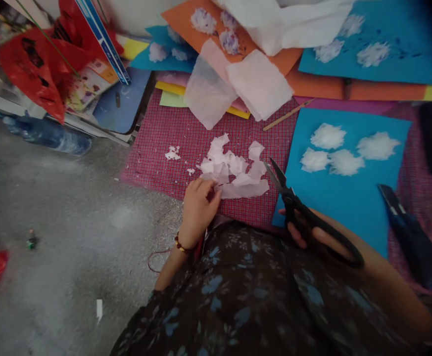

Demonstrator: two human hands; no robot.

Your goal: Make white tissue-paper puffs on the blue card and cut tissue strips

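Note:
My left hand [201,205] is closed at the front edge of the checked cloth, its fingertips pinching a strip of thin white tissue paper [245,189]. Just beyond it lies a loose heap of cut tissue scraps [232,163]. My right hand [297,232] grips black-handled scissors [293,200] with fingers through the handle loops. The blades are slightly apart and point up and left, close to the right end of the strip. Under the scissors lies a blue sheet [312,193] bearing several white tissue puffs [347,162].
Folded tissue sheets [260,84] and a thin wooden stick [288,114] lie beyond the scraps. Blue and orange sheets with puffs [230,42] are stacked at the back. A dark-handled cutter-like tool [416,237] rests at right. Plastic bottles [48,133] lie at left, above grey floor.

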